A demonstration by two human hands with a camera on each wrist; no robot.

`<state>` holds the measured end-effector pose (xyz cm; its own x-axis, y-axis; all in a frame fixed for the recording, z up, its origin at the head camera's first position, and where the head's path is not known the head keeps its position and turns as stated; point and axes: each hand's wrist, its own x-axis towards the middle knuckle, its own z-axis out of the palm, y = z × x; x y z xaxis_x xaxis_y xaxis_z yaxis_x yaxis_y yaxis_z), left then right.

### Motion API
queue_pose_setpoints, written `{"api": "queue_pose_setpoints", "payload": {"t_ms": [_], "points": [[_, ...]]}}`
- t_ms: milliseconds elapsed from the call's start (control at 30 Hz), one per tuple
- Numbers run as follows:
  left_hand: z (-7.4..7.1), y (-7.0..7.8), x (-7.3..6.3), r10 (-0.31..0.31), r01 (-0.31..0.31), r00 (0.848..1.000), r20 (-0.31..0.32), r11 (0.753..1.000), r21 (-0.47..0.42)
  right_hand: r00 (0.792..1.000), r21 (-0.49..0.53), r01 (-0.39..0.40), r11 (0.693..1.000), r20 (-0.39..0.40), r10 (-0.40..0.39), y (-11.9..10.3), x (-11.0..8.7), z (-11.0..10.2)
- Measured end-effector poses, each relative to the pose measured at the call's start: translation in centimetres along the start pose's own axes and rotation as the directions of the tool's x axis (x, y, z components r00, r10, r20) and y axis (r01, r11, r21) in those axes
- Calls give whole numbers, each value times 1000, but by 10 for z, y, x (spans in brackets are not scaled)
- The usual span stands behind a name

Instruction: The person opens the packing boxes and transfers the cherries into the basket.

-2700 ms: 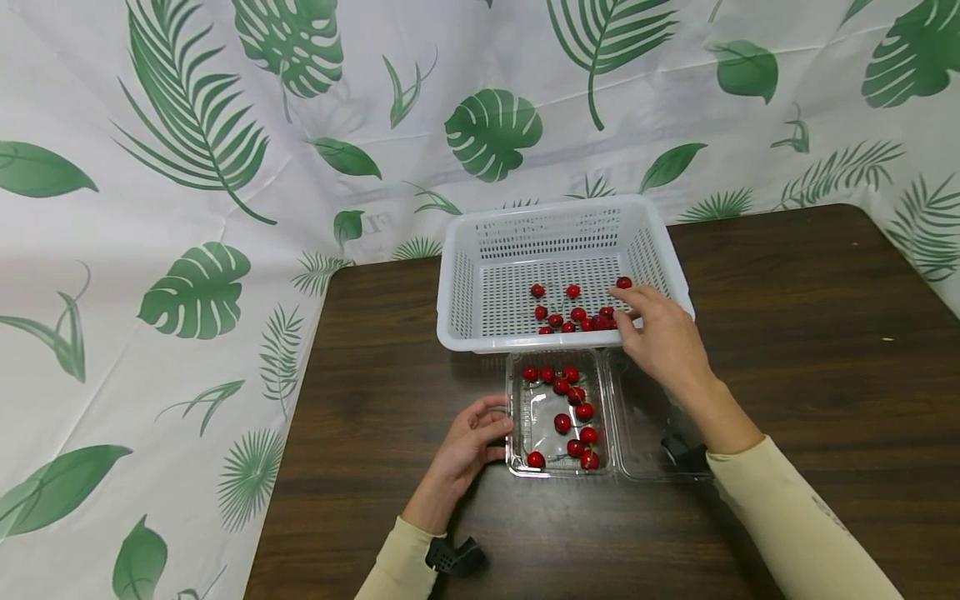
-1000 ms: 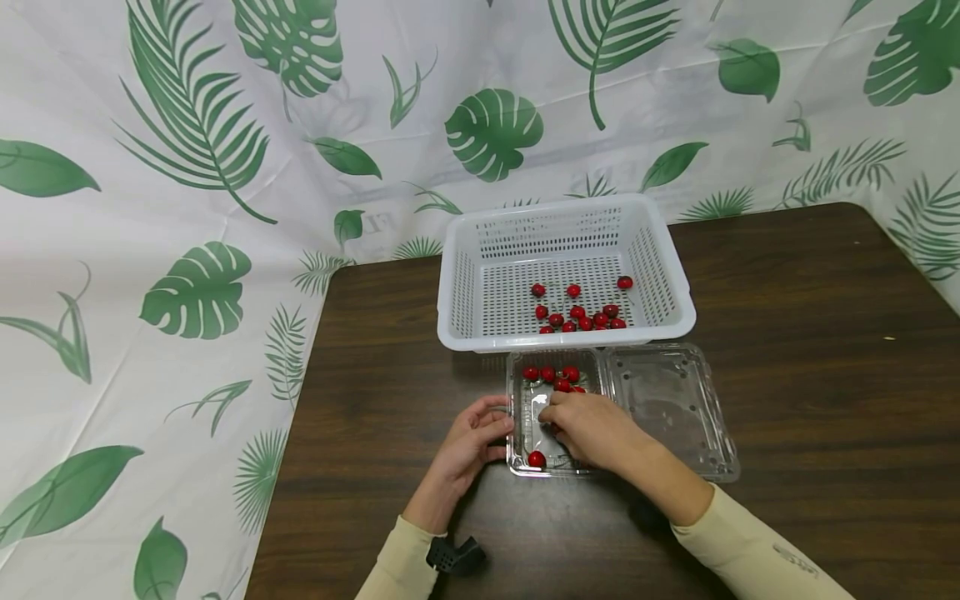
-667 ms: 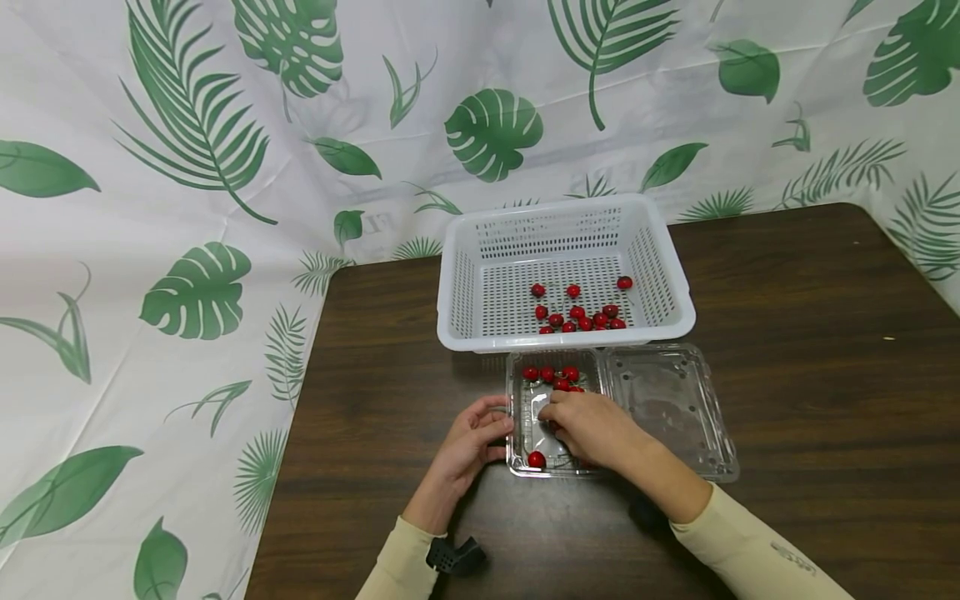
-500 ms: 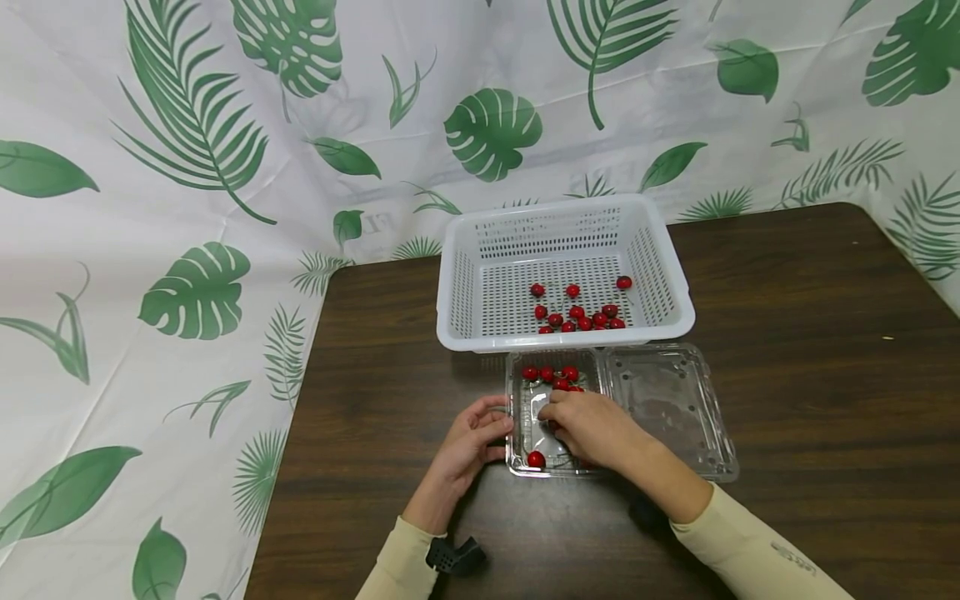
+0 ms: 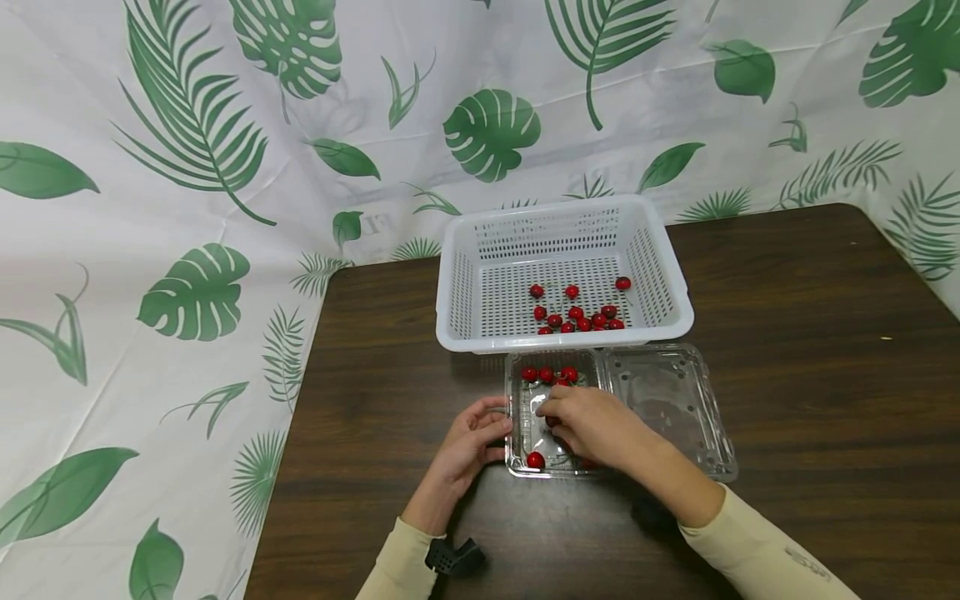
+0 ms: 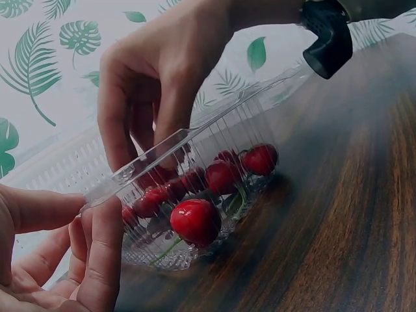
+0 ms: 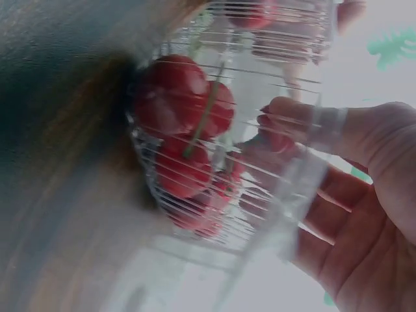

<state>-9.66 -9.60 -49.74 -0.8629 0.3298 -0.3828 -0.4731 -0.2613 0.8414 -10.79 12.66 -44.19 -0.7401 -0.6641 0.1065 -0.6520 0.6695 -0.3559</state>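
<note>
In the head view my left hand (image 5: 472,437) pinches the left rim of a clear plastic clamshell box (image 5: 529,437); the left wrist view shows thumb and fingers (image 6: 105,250) on that rim. My right hand (image 5: 596,425) reaches down inside the box, and its thumb and fingers pinch a cherry (image 7: 278,135). A single cherry (image 5: 536,460) lies at the near left corner. Along the far side sits a row of cherries (image 5: 546,375). More cherries (image 7: 183,166) are grouped along the right side, mostly hidden by the right hand in the head view.
A white perforated basket (image 5: 555,343) stands directly behind the box, with several cherries (image 5: 584,324) mostly near its front wall. The box's clear lid (image 5: 671,404) lies opened out to the right. A leaf-patterned sheet (image 5: 491,133) hangs behind the dark wooden table (image 5: 787,333).
The right hand has gone from over the basket down into the box. In the last half second it has shifted slightly, and a cherry shows under its fingers. The left hand stays put.
</note>
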Motion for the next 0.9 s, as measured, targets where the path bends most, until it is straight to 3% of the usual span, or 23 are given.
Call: {"api": "queue_pose_setpoints", "payload": {"t_ms": [300, 633, 767, 900], "points": [[0, 0, 0, 1, -1, 1000, -7, 1000, -2, 999, 31, 8, 1000, -37, -6, -4, 1, -19], [0, 0, 0, -3, 3, 1000, -8, 1000, -19, 989, 27, 48, 999, -142, -43, -3, 3, -37], [1, 1, 0, -7, 6, 1000, -8, 1000, -25, 972, 34, 32, 999, -232, -24, -2, 4, -45], [1, 1, 0, -8, 7, 1000, -11, 1000, -22, 937, 50, -23, 998, -347, 39, 1, 4, -54]]}}
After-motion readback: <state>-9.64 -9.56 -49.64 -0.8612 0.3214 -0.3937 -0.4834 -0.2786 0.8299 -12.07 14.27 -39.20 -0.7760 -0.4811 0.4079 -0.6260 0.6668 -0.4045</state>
